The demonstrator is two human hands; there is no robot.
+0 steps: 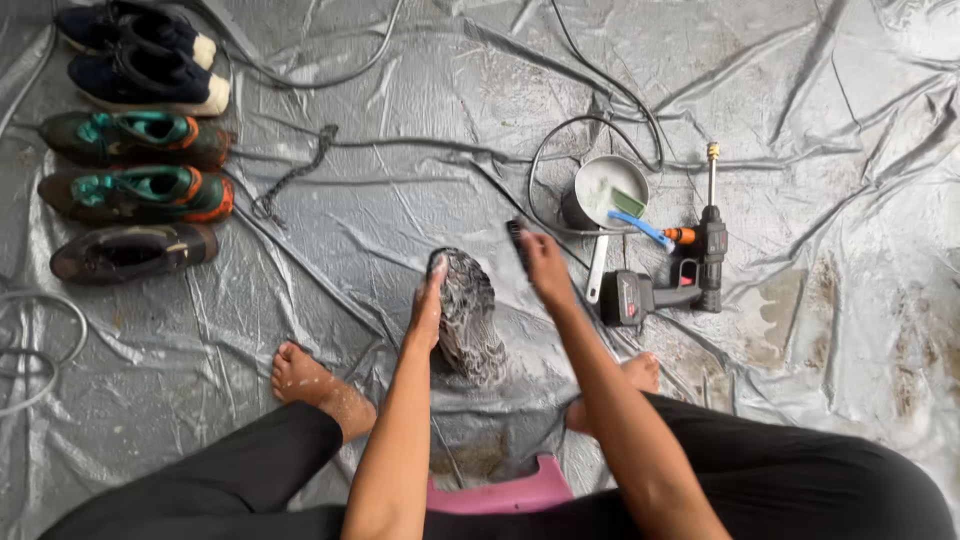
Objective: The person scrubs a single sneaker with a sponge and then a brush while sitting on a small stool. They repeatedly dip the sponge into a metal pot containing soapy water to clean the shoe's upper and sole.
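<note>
In the head view, your left hand (428, 305) is gripping the side of the soapy dark shoe (468, 318), lying on the grey plastic sheet (400, 130) between your bare feet. Your right hand (543, 265) is clenching a dark scrubbing brush (517, 238) just above the shoe.

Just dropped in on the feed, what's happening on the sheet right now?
A person sits on a pink stool, barefoot, over a grey plastic sheet. The left hand steadies a soapy shoe, sole up. The right hand holds a dark brush just beside it. Five more shoes are lined up at the far left. A pan and a spray gun lie to the right.
</note>
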